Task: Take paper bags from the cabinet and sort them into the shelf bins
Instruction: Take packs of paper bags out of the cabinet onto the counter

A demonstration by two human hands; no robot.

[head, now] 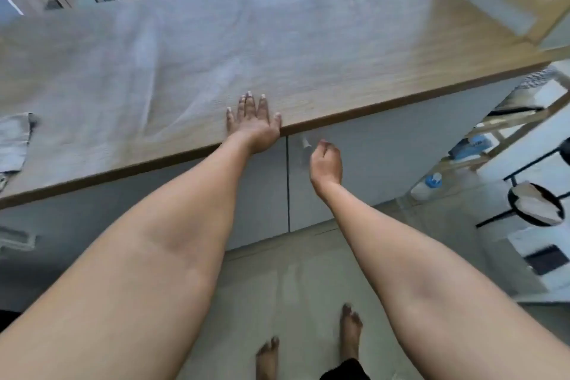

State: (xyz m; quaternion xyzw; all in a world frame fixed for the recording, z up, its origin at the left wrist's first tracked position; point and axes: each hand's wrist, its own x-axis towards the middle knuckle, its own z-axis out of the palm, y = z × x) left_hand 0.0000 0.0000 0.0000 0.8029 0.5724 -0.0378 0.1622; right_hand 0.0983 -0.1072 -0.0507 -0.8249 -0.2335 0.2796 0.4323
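While the left hand (253, 120) lies flat on the near edge of the counter (324, 49), fingers straight and spread and pointing away toward the far side, the right hand (325, 163) hangs in front of the cabinet (370, 163) with its fingers loosely curled around nothing. It sits just beside a small white handle (305, 142) on the right door, close but apart from it as far as can be told. Two cabinet doors show below the counter, both shut, with a thin vertical seam between them just left of the handle. No paper bags can be seen; the cabinet that would hold them is closed. The counter's long axis runs left to right, tilting away to the far right. At the right stands a wooden shelf (505, 0), its lower levels holding things too blurred to name. A grey cloth (15, 142) lies at the counter's left edge. Two bare feet (350, 336) stand on the pale floor (293, 287), near the cabinet.
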